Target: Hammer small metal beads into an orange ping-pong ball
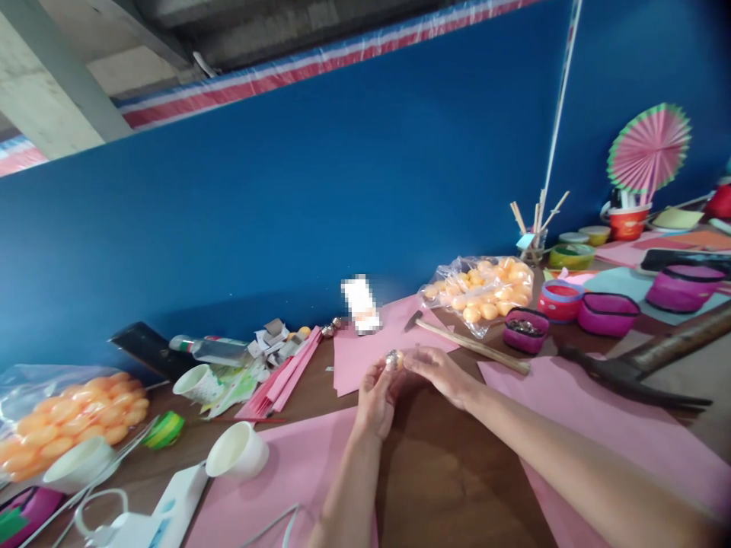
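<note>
My left hand (pixel 378 392) pinches a small ball (pixel 394 359) between thumb and fingertips, above the brown tabletop. The ball is part silvery and studded, part orange. From the other side my right hand (pixel 442 373) meets it, fingertips closed at the ball's orange edge. Beyond both hands lies a pink sheet (pixel 348 373). A small hammer (pixel 468 344) with a wooden handle rests right of it. Near the hammer is a purple fabric box (pixel 526 331) holding small shiny pieces too tiny to make out. Two silvery balls (pixel 331 327) sit past the folded pink paper.
Clear bags of orange balls lie at right (pixel 480 285) and left (pixel 80 415). A large claw hammer (pixel 640 365) lies at right. At left are a white cup (pixel 237 453), a power strip (pixel 171 510) with cables, and a bottle (pixel 209 350). A blue partition (pixel 320 198) stands behind.
</note>
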The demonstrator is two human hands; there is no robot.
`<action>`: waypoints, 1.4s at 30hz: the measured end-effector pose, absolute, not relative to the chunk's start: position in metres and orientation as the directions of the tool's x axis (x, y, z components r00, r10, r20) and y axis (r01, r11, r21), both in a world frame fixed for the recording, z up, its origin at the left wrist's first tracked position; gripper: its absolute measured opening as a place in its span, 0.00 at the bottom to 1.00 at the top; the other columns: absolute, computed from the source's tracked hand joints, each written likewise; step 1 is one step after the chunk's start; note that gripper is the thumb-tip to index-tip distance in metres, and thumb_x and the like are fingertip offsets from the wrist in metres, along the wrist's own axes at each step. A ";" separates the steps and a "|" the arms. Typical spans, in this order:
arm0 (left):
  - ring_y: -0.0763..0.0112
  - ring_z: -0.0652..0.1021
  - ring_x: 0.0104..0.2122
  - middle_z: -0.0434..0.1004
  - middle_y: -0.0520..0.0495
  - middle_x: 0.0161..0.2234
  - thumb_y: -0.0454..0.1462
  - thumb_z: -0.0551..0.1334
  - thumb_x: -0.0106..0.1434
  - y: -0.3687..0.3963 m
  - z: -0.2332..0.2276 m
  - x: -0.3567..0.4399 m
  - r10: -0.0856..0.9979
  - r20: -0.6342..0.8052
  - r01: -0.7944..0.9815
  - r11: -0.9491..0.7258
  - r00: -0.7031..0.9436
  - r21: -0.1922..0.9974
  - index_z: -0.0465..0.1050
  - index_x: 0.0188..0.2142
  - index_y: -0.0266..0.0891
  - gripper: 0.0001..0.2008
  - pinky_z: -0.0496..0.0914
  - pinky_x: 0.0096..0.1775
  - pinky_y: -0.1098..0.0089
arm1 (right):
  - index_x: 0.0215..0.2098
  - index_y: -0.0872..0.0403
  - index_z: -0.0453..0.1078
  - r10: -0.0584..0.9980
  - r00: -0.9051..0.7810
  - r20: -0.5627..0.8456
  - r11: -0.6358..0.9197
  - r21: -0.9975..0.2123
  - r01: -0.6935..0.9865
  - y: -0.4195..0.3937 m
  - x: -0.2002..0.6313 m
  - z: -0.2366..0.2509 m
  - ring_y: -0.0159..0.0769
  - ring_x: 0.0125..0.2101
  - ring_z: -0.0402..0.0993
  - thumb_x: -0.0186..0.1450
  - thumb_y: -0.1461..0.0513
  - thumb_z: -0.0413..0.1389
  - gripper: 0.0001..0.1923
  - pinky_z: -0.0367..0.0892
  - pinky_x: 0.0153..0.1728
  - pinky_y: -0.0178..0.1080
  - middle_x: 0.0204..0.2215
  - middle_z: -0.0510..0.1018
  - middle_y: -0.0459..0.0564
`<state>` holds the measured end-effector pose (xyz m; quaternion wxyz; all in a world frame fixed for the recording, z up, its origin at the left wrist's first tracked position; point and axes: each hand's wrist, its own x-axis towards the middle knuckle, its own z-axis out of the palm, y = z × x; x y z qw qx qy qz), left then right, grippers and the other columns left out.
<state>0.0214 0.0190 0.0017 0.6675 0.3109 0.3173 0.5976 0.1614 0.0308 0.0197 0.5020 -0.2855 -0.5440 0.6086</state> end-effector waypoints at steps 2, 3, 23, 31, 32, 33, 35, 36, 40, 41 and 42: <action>0.71 0.75 0.37 0.75 0.46 0.39 0.35 0.63 0.52 0.019 0.002 0.022 0.996 -0.046 -0.592 0.084 0.079 0.802 0.70 0.38 0.37 0.12 0.66 0.42 0.70 | 0.30 0.57 0.71 0.921 -0.340 0.192 0.096 -0.955 -0.280 0.031 0.162 0.019 0.38 0.37 0.69 0.53 0.50 0.56 0.18 0.60 0.44 0.42 0.30 0.75 0.49; 0.71 0.75 0.37 0.75 0.46 0.39 0.35 0.63 0.52 0.018 0.002 0.022 0.996 -0.043 -0.588 0.080 0.077 0.805 0.70 0.38 0.37 0.12 0.67 0.42 0.70 | 0.31 0.57 0.71 0.920 -0.344 0.186 0.094 -0.959 -0.267 0.031 0.162 0.019 0.39 0.37 0.69 0.53 0.50 0.56 0.18 0.60 0.44 0.42 0.30 0.76 0.50; 0.70 0.75 0.35 0.75 0.46 0.37 0.36 0.63 0.51 0.017 0.002 0.024 0.998 -0.012 -0.559 0.047 0.066 0.828 0.70 0.37 0.36 0.13 0.67 0.41 0.68 | 0.32 0.57 0.72 0.929 -0.341 0.142 0.084 -0.980 -0.180 0.031 0.165 0.019 0.38 0.33 0.69 0.52 0.49 0.56 0.20 0.62 0.39 0.41 0.29 0.75 0.49; 0.70 0.75 0.35 0.75 0.45 0.36 0.36 0.62 0.53 0.016 0.005 0.025 0.997 -0.003 -0.557 0.048 0.081 0.829 0.70 0.38 0.36 0.12 0.67 0.41 0.67 | 0.31 0.56 0.72 0.927 -0.348 0.141 0.082 -0.981 -0.178 0.029 0.166 0.022 0.38 0.33 0.69 0.51 0.49 0.57 0.19 0.62 0.39 0.41 0.28 0.75 0.49; 0.70 0.75 0.35 0.75 0.45 0.36 0.36 0.62 0.53 0.016 0.005 0.025 0.996 -0.001 -0.556 0.048 0.084 0.830 0.70 0.38 0.36 0.12 0.67 0.41 0.67 | 0.31 0.56 0.72 0.925 -0.350 0.144 0.082 -0.979 -0.187 0.030 0.165 0.022 0.38 0.33 0.69 0.51 0.50 0.57 0.19 0.62 0.39 0.41 0.28 0.75 0.49; 0.70 0.75 0.35 0.75 0.45 0.36 0.36 0.62 0.53 0.016 0.005 0.025 0.996 -0.001 -0.556 0.048 0.085 0.830 0.70 0.38 0.36 0.12 0.67 0.42 0.66 | 0.31 0.57 0.72 0.924 -0.352 0.148 0.082 -0.977 -0.196 0.030 0.165 0.022 0.38 0.33 0.69 0.51 0.50 0.57 0.19 0.62 0.39 0.41 0.28 0.75 0.49; 0.69 0.75 0.35 0.75 0.45 0.36 0.36 0.62 0.53 0.016 0.005 0.025 0.996 -0.003 -0.555 0.050 0.085 0.830 0.70 0.38 0.36 0.12 0.67 0.42 0.66 | 0.31 0.57 0.72 0.924 -0.351 0.154 0.083 -0.974 -0.209 0.030 0.165 0.022 0.38 0.32 0.69 0.51 0.50 0.57 0.19 0.62 0.38 0.41 0.28 0.75 0.49; 0.69 0.75 0.35 0.75 0.45 0.36 0.36 0.62 0.52 0.016 0.005 0.025 0.997 -0.005 -0.555 0.050 0.082 0.830 0.70 0.38 0.36 0.12 0.67 0.42 0.66 | 0.31 0.57 0.72 0.923 -0.352 0.154 0.083 -0.974 -0.210 0.030 0.165 0.022 0.38 0.32 0.69 0.51 0.50 0.57 0.19 0.62 0.38 0.41 0.28 0.75 0.49; 0.70 0.75 0.35 0.75 0.45 0.36 0.36 0.63 0.52 0.016 0.005 0.025 0.997 -0.016 -0.549 0.053 0.073 0.834 0.70 0.38 0.36 0.13 0.67 0.42 0.66 | 0.30 0.57 0.72 0.922 -0.361 0.139 0.073 -0.979 -0.191 0.029 0.165 0.024 0.38 0.32 0.69 0.50 0.49 0.57 0.19 0.62 0.38 0.41 0.28 0.75 0.49; 0.70 0.75 0.35 0.75 0.45 0.36 0.36 0.63 0.52 0.016 0.005 0.025 0.997 -0.019 -0.548 0.055 0.072 0.835 0.70 0.38 0.36 0.13 0.67 0.42 0.66 | 0.29 0.57 0.72 0.923 -0.361 0.134 0.071 -0.981 -0.183 0.029 0.166 0.024 0.38 0.32 0.69 0.51 0.49 0.57 0.19 0.62 0.38 0.41 0.27 0.75 0.49; 0.70 0.75 0.34 0.75 0.45 0.36 0.36 0.63 0.52 0.016 0.005 0.025 0.997 -0.022 -0.548 0.058 0.072 0.834 0.70 0.38 0.36 0.13 0.67 0.42 0.66 | 0.29 0.57 0.72 0.924 -0.359 0.132 0.072 -0.982 -0.177 0.029 0.166 0.024 0.38 0.32 0.69 0.51 0.49 0.57 0.19 0.62 0.38 0.41 0.27 0.75 0.49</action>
